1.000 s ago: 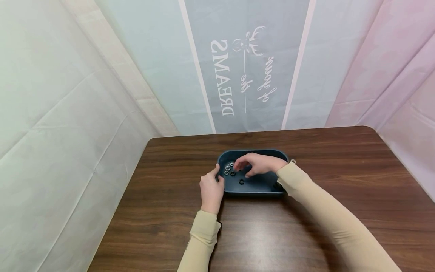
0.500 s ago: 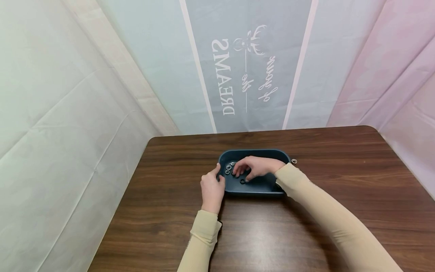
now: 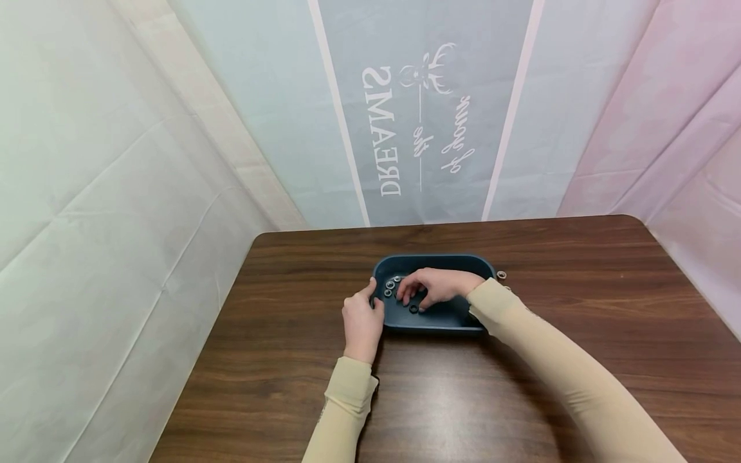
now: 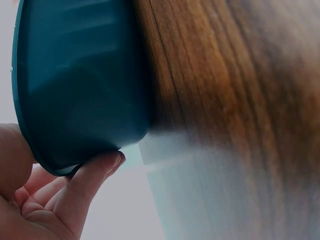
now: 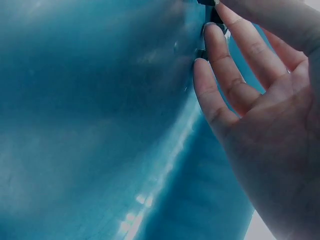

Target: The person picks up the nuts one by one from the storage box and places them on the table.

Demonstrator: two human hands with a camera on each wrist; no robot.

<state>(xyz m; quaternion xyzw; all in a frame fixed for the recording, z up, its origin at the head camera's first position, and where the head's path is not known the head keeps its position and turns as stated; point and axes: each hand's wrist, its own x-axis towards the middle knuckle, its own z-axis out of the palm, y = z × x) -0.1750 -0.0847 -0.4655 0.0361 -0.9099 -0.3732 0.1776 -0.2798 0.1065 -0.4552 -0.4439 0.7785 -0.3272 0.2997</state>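
A dark blue plastic tray point(image 3: 434, 329) stands on the wooden table and holds several small nuts. My left hand point(image 3: 363, 325) grips its left end; in the left wrist view the thumb and fingers of that hand point(image 4: 55, 200) pinch the tray wall point(image 4: 85, 100). Inside the tray is my right hand point(image 3: 437, 285), its fingers bent loosely downward. Silver nuts point(image 3: 390, 285) lie at the tray's left end, left of those fingertips. A black nut point(image 3: 413, 308) lies beside the right thumb tip. In the right wrist view, the fingers point(image 5: 227, 75) reach toward dark pieces partly cut off at the top.
Just right of the tray, a silver nut point(image 3: 501, 274) lies on the table point(image 3: 278, 360), with another small piece partly hidden by the right sleeve point(image 3: 509, 308). A printed cloth point(image 3: 422, 128) hangs behind the table's far edge.
My right hand has lowered into the tray, its fingers now nearer the nuts and its thumb beside the black nut. The left hand keeps its grip on the tray's end.
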